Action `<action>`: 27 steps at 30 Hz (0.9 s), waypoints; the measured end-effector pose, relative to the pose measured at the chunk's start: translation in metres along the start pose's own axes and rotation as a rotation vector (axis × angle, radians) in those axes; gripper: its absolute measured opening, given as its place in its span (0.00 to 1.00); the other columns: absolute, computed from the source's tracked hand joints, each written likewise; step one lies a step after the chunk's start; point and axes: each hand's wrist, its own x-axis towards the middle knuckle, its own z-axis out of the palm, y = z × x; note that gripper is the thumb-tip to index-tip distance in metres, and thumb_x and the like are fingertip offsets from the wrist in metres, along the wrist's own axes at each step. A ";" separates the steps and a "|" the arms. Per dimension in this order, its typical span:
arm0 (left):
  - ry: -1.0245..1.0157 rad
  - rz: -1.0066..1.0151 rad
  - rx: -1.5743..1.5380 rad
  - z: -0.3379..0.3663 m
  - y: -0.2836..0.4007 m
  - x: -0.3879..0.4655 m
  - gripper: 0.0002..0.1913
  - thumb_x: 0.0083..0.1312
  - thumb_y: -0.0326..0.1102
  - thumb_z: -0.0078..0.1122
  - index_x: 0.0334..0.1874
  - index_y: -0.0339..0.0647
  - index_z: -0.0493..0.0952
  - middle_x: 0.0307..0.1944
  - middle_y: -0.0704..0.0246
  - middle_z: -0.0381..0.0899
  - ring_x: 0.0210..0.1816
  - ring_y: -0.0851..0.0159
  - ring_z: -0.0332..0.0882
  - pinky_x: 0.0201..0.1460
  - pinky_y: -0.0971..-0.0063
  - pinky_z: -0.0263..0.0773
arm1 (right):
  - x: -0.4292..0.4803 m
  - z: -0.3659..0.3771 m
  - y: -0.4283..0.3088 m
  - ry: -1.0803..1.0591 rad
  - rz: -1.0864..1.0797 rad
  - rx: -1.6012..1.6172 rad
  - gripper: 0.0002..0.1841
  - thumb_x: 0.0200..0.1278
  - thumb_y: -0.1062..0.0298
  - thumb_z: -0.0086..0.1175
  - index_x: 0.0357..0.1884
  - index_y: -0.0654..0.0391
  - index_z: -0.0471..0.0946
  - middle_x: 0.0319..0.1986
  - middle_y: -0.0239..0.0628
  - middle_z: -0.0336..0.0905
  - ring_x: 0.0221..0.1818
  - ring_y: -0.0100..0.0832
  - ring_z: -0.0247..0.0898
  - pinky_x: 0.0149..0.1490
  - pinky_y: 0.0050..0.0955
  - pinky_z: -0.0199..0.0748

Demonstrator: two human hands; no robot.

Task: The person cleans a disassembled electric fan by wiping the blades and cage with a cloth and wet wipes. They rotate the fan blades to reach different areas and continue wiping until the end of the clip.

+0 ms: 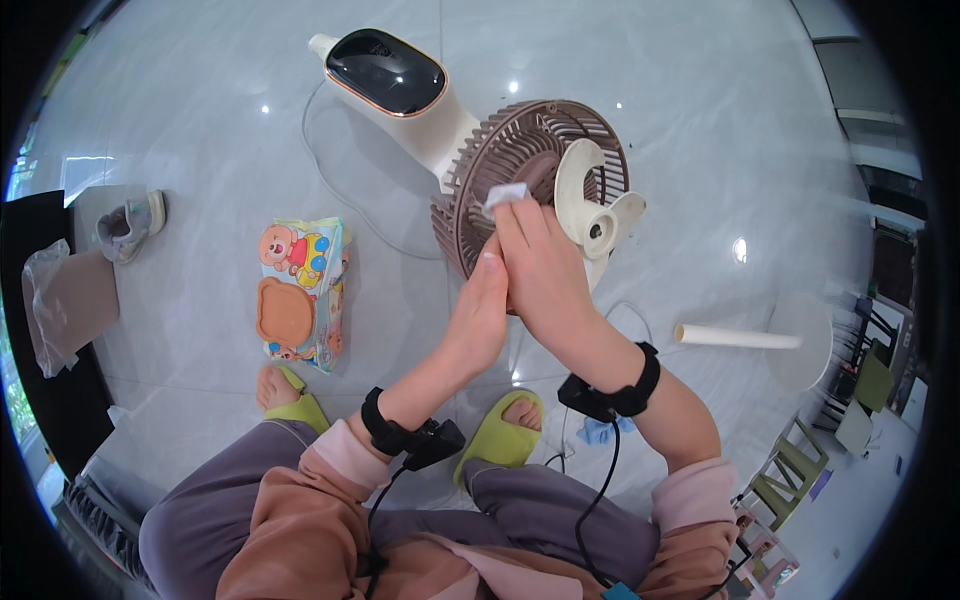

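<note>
A fan head with a brown plastic grille lies on the glossy tiled floor, joined to a white fan body with a black glossy panel. Against the grille rests a cream fan blade, with dark specks on it. My right hand is over the grille, and a white wipe shows at its fingertips. Pressed along its side is my left hand, fingers straight and pointing up at the grille; whether it also holds part of the wipe is hidden.
A pack of wet wipes with an orange lid lies left of the fan. A thin cable curves over the floor. At right lies a white pole with a round base. Farther out are a shoe, a cardboard box and a green stool.
</note>
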 end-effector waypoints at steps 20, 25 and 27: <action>-0.094 0.003 -0.158 0.001 0.001 0.001 0.36 0.78 0.59 0.17 0.79 0.38 0.42 0.63 0.57 0.71 0.61 0.61 0.73 0.65 0.67 0.66 | -0.042 -0.015 0.004 -0.095 0.080 -0.243 0.28 0.49 0.74 0.56 0.57 0.67 0.69 0.39 0.43 0.68 0.40 0.42 0.68 0.40 0.36 0.71; -0.105 -0.015 -0.116 0.002 0.001 -0.001 0.40 0.75 0.66 0.15 0.79 0.42 0.41 0.64 0.58 0.72 0.59 0.61 0.75 0.65 0.66 0.65 | -0.054 -0.021 0.002 -0.114 0.200 -0.285 0.27 0.51 0.75 0.55 0.56 0.68 0.68 0.38 0.44 0.68 0.39 0.44 0.70 0.39 0.38 0.72; -0.125 -0.020 -0.105 0.002 0.001 -0.003 0.36 0.78 0.59 0.17 0.79 0.39 0.42 0.63 0.57 0.73 0.61 0.61 0.74 0.65 0.66 0.66 | -0.042 -0.020 -0.003 -0.119 0.269 -0.145 0.24 0.53 0.74 0.54 0.55 0.67 0.68 0.37 0.45 0.69 0.39 0.45 0.72 0.40 0.39 0.73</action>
